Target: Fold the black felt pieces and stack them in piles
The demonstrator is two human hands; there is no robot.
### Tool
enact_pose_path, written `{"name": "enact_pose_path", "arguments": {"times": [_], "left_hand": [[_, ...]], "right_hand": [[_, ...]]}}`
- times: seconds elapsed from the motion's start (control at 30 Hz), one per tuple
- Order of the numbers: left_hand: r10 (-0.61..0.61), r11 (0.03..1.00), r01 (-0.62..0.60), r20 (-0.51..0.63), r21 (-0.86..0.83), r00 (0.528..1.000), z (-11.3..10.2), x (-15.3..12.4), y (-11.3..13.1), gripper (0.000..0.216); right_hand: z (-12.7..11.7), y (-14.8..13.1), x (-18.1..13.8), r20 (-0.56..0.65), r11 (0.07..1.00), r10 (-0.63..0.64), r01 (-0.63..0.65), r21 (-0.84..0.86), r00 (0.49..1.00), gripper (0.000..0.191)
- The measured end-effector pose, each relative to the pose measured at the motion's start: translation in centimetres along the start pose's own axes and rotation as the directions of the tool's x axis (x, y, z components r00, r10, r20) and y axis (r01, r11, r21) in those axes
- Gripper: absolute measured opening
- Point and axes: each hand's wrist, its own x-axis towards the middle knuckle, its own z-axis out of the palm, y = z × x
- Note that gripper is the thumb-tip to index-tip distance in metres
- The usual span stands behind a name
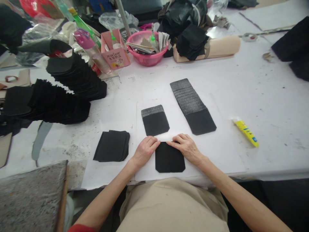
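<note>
A black fabric piece [170,158] with clipped corners lies flat before me at the table's front edge. My left hand [145,150] is closed on its far left corner, thumb and fingertips together. At the far right corner my right hand [188,149] pinches the same edge. Just beyond my hands is a short overlapping row of black pieces [156,123] with grey strips along their far ends. A longer fanned row [190,100] lies to its right, its exposed strips also greyish. To the left of my left hand sits a low pile of black pieces [111,146].
Tall stacks of black pieces [48,100] stand at left. A yellow tube [246,132] lies at right. Along the back are a pink box [115,50], a pink basin [147,58] and a beige roll [223,47]. A grey board [31,196] is at front left.
</note>
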Motion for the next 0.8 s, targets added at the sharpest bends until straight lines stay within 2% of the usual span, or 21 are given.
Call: {"name": "enact_pose_path", "arguments": {"times": [0.5,0.63,0.8], "left_hand": [[0.129,0.985,-0.127,-0.006,0.120,0.992,-0.2,-0.2,-0.2,0.020],[0.135,0.973,-0.143,0.053,0.183,0.989,-0.6,-0.3,0.0,0.022],[0.131,0.960,-0.176,0.208,0.219,0.969,-1.3,-0.3,0.3,0.029]], "right_hand": [[0.2,0.0,-0.1,-0.016,1.000,0.014,-0.014,-0.003,1.000,0.028],[0.1,0.0,-0.1,-0.012,1.000,0.018,-0.018,-0.001,1.000,0.028],[0.2,0.0,-0.1,-0.013,1.000,0.018,-0.018,-0.013,1.000,0.028]]}}
